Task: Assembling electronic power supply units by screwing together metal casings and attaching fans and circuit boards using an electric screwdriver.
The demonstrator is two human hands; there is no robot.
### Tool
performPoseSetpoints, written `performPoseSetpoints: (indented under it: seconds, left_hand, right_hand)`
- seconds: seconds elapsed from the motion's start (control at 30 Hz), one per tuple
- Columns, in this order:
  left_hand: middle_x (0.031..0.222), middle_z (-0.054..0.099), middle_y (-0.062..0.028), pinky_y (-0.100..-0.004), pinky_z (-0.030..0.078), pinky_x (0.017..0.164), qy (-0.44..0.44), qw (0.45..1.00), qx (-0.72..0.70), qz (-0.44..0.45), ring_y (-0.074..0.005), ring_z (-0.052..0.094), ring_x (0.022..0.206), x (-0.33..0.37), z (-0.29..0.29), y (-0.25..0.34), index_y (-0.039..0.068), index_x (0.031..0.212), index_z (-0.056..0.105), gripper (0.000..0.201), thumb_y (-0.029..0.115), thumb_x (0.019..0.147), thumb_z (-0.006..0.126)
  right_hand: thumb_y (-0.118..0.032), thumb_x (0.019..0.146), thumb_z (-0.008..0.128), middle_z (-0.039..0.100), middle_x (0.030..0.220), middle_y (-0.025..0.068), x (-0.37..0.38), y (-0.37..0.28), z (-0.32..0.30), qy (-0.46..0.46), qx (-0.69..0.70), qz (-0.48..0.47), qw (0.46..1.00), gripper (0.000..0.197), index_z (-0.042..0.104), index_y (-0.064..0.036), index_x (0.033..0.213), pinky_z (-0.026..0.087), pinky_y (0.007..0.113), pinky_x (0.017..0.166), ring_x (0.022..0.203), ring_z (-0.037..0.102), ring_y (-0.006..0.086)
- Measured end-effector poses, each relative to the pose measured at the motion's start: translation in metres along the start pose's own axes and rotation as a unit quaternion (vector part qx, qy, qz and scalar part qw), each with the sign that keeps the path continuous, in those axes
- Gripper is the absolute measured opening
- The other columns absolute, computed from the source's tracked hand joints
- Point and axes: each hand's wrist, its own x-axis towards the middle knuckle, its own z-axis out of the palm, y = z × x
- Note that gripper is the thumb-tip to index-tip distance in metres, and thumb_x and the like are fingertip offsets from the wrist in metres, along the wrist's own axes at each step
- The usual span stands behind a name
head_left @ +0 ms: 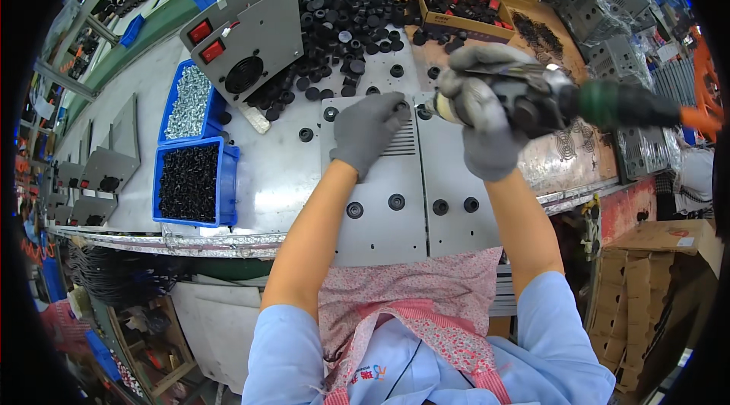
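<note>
My left hand (366, 133), in a grey glove, lies over a grey metal plate (380, 241). Its fingertips close on a black rubber foot (401, 106) near the plate's upper right corner, beside a row of slots. Other black rubber feet (354, 209) sit on this plate. A second grey plate (456, 169) adjoins it on the right, with feet on it too. Above that plate my gloved right hand (487, 112) is wrapped round a power screwdriver (536, 101), slightly blurred. The screwdriver lies nearly level, its tip pointing left toward my left fingers.
Blue bins of silver screws (192, 103) and black screws (187, 183) stand at left. A grey metal casing (258, 36) with red switches stands behind them. Loose black feet (342, 21) are heaped at the back, beside a cardboard box (464, 27) of red-and-black switches. An orange hose (701, 122) trails right.
</note>
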Motion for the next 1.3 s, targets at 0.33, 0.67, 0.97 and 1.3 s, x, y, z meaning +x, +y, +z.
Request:
performPoseSetpoints:
  seconds: [0.33, 0.67, 0.97, 1.3]
  left_hand:
    - [0.078, 0.063, -0.0035, -0.0371, 0.048, 0.063, -0.064, 0.99, 0.122, -0.033, -0.0243, 0.063, 0.073, 0.005, -0.007, 0.011, 0.023, 0.095, 0.068, 0.022, 0.04, 0.082, 0.061]
    - [0.077, 0.064, -0.0039, -0.0374, 0.048, 0.062, -0.043, 0.993, 0.107, -0.021, -0.0239, 0.064, 0.074, 0.006, -0.003, 0.01, 0.021, 0.091, 0.068, 0.024, 0.042, 0.083, 0.06]
    - [0.08, 0.065, -0.0054, -0.0364, 0.05, 0.068, -0.006, 0.998, 0.055, -0.018, -0.0235, 0.065, 0.079, 0.006, -0.005, 0.015, 0.019, 0.096, 0.07, 0.027, 0.039, 0.08, 0.064]
    - [0.116, 0.052, -0.0149, -0.0203, 0.043, 0.055, -0.045, 0.619, -0.709, -0.335, -0.0111, 0.054, 0.081, -0.04, -0.036, 0.04, 0.001, 0.13, 0.039, 0.042, 0.031, 0.1, 0.037]
  right_hand:
    - [0.007, 0.076, 0.057, 0.062, 0.082, 0.0108, 0.024, 0.054, 0.018, 0.026, 0.056, 0.13, 0.99, 0.022, 0.056, -0.0013, 0.097, 0.051, 0.025, 0.059, 0.068, 0.062, 0.0148]
    - [0.004, 0.076, 0.06, 0.062, 0.081, 0.0091, 0.026, 0.078, 0.004, 0.011, 0.033, 0.142, 0.989, 0.024, 0.057, -0.0008, 0.099, 0.051, 0.024, 0.058, 0.066, 0.062, 0.0146]
    - [-0.004, 0.08, 0.053, 0.059, 0.092, 0.0115, -0.007, -0.011, 0.005, 0.004, 0.083, 0.085, 0.993, 0.027, 0.051, -0.002, 0.107, 0.053, 0.031, 0.066, 0.073, 0.061, 0.0177]
    - [-0.019, 0.081, 0.073, 0.057, 0.101, 0.0148, -0.07, -0.098, -0.034, -0.03, 0.145, -0.001, 0.989, 0.049, 0.04, -0.0078, 0.115, 0.052, 0.035, 0.069, 0.077, 0.057, 0.0185]
